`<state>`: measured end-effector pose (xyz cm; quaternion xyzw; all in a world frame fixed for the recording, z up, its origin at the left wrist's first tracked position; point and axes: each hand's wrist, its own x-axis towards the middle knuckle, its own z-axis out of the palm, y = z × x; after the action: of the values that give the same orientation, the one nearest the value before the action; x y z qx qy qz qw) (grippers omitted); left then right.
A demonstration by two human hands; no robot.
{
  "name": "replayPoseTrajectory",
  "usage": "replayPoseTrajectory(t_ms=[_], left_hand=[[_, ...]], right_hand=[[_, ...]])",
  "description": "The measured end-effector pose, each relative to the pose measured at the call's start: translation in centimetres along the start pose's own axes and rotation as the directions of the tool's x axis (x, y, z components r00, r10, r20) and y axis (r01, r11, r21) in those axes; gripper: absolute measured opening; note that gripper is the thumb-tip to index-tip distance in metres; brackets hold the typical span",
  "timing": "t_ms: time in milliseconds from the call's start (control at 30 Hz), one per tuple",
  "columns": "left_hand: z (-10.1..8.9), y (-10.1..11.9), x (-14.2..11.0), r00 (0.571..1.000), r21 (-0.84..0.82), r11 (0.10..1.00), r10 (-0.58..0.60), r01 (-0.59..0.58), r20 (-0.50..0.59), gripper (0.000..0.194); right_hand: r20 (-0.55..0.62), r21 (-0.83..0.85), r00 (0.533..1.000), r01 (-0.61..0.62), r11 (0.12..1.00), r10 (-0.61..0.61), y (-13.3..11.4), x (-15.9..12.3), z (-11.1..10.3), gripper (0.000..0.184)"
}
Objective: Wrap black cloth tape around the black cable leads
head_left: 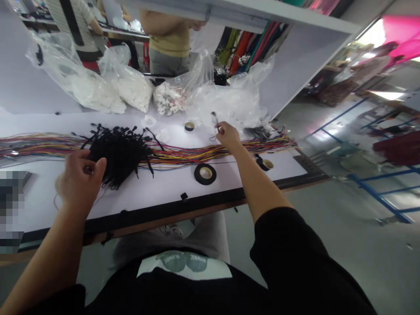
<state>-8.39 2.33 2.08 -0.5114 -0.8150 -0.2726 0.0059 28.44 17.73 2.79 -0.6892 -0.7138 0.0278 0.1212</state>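
My left hand is at the left edge of a heap of black cable ends. Its fingers are loosely curled, with a gap between thumb and forefinger and nothing plainly held. A thin pinkish wire shows under that hand. My right hand is closed in a pinch above the long bundle of coloured wires. From its fingertips sticks up a small slim piece with a dark tip, too blurred to name. A thin dark loop shows beside those fingers.
Rolls of black tape lie in front of the bundle, at the right and behind. Clear bags of white parts line the back. A shelf edge hangs above. Other people stand beyond. The table's dark front edge is near me.
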Motion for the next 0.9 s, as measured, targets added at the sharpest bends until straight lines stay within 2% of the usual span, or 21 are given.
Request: replayPoseTrajectory(t_ms=[33, 67, 133, 167, 233, 267, 333, 400, 467, 533, 633, 700, 767, 833, 900], left_hand=[[0.1, -0.1, -0.1, 0.999, -0.048, 0.999, 0.002, -0.005, -0.052, 0.038], [0.1, -0.1, -0.3, 0.995, -0.098, 0.995, 0.022, -0.032, -0.096, 0.037], [0.2, -0.1, -0.8, 0.981, -0.198, 0.971, 0.099, -0.131, -0.166, 0.031], [0.2, 0.1, -1.3, 0.972, -0.251, 0.950, 0.138, -0.185, -0.192, 0.029], [0.0, 1.0, -2.4, 0.954, -0.366, 0.890, 0.202, -0.273, -0.222, 0.025], [-0.2, 1.7, -3.1, 0.950, -0.440, 0.846, 0.220, -0.300, -0.223, 0.024], [-0.5, 3.6, -4.5, 0.936, -0.564, 0.747, 0.297, -0.351, -0.189, 0.020], [-0.4, 5.8, -5.6, 0.891, -0.608, 0.667, 0.425, -0.429, -0.162, 0.023], [0.3, 7.6, -6.4, 0.854, -0.685, 0.601, 0.517, -0.413, -0.061, 0.032], [1.2, 8.7, -7.0, 0.827, -0.781, 0.547, 0.558, -0.301, 0.073, 0.034], [2.3, 9.0, -7.8, 0.857, -0.877, 0.467, 0.491, -0.111, 0.153, 0.017], [2.6, 8.6, -8.1, 0.870, -0.932, 0.363, 0.452, 0.023, 0.197, 0.014], [2.6, 8.2, -8.3, 0.861, -0.952, 0.235, 0.424, 0.196, 0.282, 0.015], [2.6, 7.9, -8.4, 0.826, -0.920, 0.126, 0.409, 0.371, 0.389, 0.021], [2.7, 7.7, -8.4, 0.782, -0.869, 0.059, 0.410, 0.491, 0.469, 0.025]], right_hand=[[-0.085, 0.152, 0.995, -0.044, 0.987, 0.058, -0.3, -0.5, -0.1, 0.045], [-0.156, 0.339, 0.979, -0.070, 0.938, 0.130, -0.8, -1.1, -0.2, 0.042], [-0.192, 0.559, 0.963, -0.049, 0.828, 0.186, -2.0, -2.9, -0.3, 0.034], [-0.187, 0.683, 0.965, -0.007, 0.730, 0.184, -2.8, -4.0, -0.4, 0.028], [-0.115, 0.872, 0.988, 0.050, 0.487, 0.104, -4.5, -6.5, -0.5, 0.016], [-0.073, 0.914, 0.997, 0.053, 0.403, 0.034, -5.4, -7.9, -0.5, 0.013], [0.037, 0.939, 0.992, 0.007, 0.343, -0.119, -7.0, -10.5, -0.2, 0.014], [0.065, 0.937, 0.970, 0.021, 0.348, -0.233, -8.5, -12.8, 0.4, 0.019], [0.049, 0.928, 0.948, 0.074, 0.364, -0.316, -9.9, -14.7, 1.1, 0.025], [0.028, 0.923, 0.937, 0.110, 0.370, -0.348, -11.0, -16.2, 1.8, 0.029], [0.004, 0.891, 0.930, 0.164, 0.423, -0.368, -11.5, -17.7, 2.2, 0.028], [-0.025, 0.814, 0.927, 0.236, 0.531, -0.374, -10.6, -18.1, 2.1, 0.023], [-0.110, 0.667, 0.949, 0.291, 0.686, -0.296, -8.9, -18.0, 1.9, 0.017], [-0.241, 0.442, 0.955, 0.265, 0.857, -0.171, -6.9, -17.5, 1.8, 0.025], [-0.239, 0.219, 0.958, 0.210, 0.953, -0.156, -5.3, -16.8, 1.8, 0.040]])
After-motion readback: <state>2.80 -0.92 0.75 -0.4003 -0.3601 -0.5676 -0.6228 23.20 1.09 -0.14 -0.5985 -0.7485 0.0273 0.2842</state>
